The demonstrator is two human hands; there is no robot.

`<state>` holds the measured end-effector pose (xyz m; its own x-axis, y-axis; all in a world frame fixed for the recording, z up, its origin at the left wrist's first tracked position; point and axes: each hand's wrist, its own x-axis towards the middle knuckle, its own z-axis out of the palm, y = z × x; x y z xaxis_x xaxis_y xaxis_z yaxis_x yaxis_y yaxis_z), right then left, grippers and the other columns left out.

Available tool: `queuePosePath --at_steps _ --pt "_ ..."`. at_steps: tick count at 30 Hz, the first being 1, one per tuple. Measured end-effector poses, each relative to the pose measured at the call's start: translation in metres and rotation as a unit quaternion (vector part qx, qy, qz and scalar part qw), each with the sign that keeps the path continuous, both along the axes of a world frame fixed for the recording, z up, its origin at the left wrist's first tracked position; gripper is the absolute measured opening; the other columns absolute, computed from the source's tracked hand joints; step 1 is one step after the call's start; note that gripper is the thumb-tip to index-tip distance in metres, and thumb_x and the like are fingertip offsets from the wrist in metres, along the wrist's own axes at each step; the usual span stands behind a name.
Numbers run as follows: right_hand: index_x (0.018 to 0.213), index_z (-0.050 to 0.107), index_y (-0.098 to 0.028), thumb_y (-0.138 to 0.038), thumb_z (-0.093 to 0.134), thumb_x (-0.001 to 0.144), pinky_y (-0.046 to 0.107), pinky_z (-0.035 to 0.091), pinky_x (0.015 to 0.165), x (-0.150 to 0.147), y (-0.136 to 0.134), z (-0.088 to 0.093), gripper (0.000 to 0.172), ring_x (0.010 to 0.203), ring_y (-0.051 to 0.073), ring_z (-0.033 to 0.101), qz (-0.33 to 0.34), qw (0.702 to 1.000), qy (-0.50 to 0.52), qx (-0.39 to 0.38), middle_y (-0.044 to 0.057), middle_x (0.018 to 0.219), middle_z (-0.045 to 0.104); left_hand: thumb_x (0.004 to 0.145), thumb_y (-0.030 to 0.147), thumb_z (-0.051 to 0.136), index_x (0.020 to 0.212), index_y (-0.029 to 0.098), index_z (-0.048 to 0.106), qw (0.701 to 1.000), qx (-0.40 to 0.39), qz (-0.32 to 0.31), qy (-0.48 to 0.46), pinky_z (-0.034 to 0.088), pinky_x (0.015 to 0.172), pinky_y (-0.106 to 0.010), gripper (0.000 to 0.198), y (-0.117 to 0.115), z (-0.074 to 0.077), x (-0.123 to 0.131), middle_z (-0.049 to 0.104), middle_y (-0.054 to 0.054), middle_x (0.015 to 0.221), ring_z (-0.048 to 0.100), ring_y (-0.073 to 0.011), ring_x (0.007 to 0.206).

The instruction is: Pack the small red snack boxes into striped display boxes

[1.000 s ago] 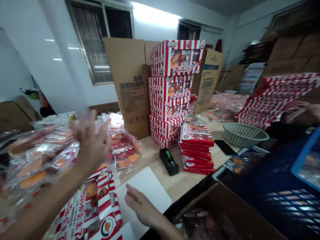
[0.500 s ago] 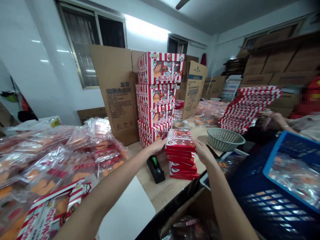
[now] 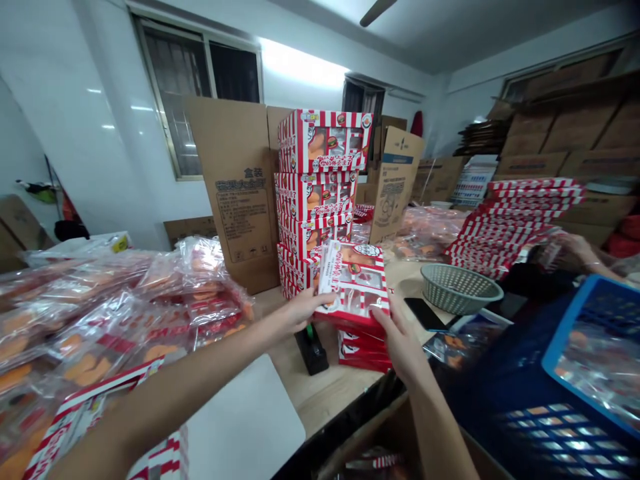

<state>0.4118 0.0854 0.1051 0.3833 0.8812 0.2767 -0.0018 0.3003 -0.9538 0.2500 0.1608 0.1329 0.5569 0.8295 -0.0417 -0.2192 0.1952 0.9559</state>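
Observation:
My left hand and my right hand grip the two sides of a red-and-white striped food box with a clear window. It is lifted and tilted, with its window facing up toward me. Just below it lies a short stack of red boxes, partly hidden by the held box and my right hand. Behind my left hand rises a tall stack of striped boxes. A black tape dispenser stands under my left wrist.
Piles of plastic-wrapped orange food fill the left side of the wooden table. A white board lies at front. To the right are a grey-green basket, a phone, a blue crate and a co-worker's hand.
My hands have come together from apart, taken the top box off the short red stack, and lifted and tilted it toward me. The view has also shifted slightly.

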Motion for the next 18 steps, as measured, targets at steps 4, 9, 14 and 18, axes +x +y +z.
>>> queuePosePath --at_steps 4,9,14,18 --pt "0.129 0.039 -0.026 -0.042 0.063 0.073 0.037 0.048 0.087 -0.043 -0.011 -0.003 0.063 0.109 0.025 0.054 0.110 0.993 0.048 0.008 0.003 0.117 0.059 0.065 0.020 0.071 0.125 0.014 0.037 0.993 0.098 -0.063 0.010 0.046 0.088 -0.034 0.069 -0.029 -0.006 -0.074 0.053 -0.012 0.123 0.057 -0.0218 0.103" --pt "0.117 0.046 -0.020 -0.039 0.067 0.070 0.037 0.049 0.083 -0.093 -0.003 -0.013 0.055 0.098 0.025 0.059 0.160 0.987 -0.002 0.017 0.008 0.108 0.062 0.070 0.022 0.066 0.135 0.021 0.018 0.974 0.184 -0.044 0.123 0.035 0.101 -0.042 0.082 -0.056 -0.015 -0.141 0.036 -0.012 0.138 0.039 -0.0250 0.123" --pt "0.107 0.046 -0.019 -0.033 0.071 0.056 0.033 0.050 0.078 -0.142 -0.004 -0.088 0.058 0.089 0.023 0.060 0.141 0.988 -0.064 0.003 0.007 0.102 0.061 0.078 0.033 0.057 0.139 0.022 0.008 0.890 0.316 0.181 0.276 0.023 0.106 -0.050 0.079 -0.076 -0.023 -0.185 0.028 -0.015 0.141 0.023 -0.0282 0.132" --pt "0.100 0.046 -0.022 -0.036 0.069 0.055 0.033 0.051 0.074 -0.159 -0.005 -0.177 0.053 0.082 0.024 0.062 0.148 0.986 -0.071 -0.022 0.005 0.089 0.062 0.078 0.031 0.059 0.137 0.027 0.015 0.602 0.582 0.355 0.415 0.010 0.109 -0.052 0.074 -0.102 -0.019 -0.227 0.016 -0.011 0.145 0.009 -0.0286 0.135"
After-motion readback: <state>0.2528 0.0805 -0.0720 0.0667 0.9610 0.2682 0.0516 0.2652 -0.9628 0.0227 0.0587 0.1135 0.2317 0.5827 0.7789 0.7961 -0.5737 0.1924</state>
